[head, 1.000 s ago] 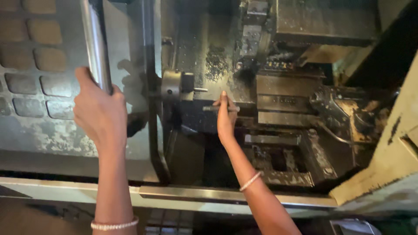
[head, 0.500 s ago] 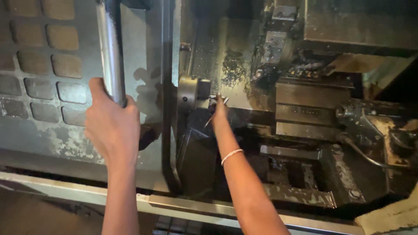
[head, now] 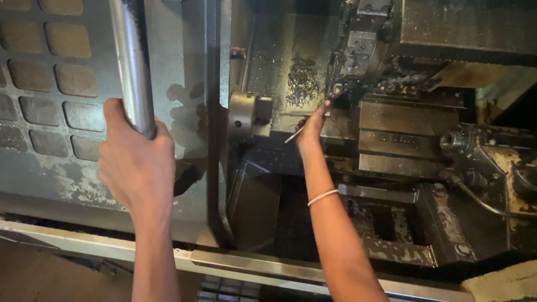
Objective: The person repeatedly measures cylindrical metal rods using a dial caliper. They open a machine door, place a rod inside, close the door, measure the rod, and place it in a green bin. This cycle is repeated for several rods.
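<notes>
My left hand (head: 137,162) is wrapped around the shiny steel handle bar (head: 131,61) of the machine's sliding door (head: 50,95). My right hand (head: 312,127) reaches inside the lathe, just right of the round metal chuck (head: 246,116). It holds a thin metal rod (head: 292,136) that pokes out to the lower left of the fingers. A bead bracelet (head: 323,197) sits on that forearm. The hand is close below the tool turret (head: 358,53).
Metal chips (head: 302,78) cling to the back wall inside the machine. A dark block-shaped carriage (head: 405,134) and greasy fittings with a hose (head: 475,162) lie to the right. The machine's front sill (head: 251,263) runs along the bottom.
The view has shifted so the chuck sits more central. My right hand has moved a little right and up from the chuck, toward the turret. My left hand stays on the handle bar.
</notes>
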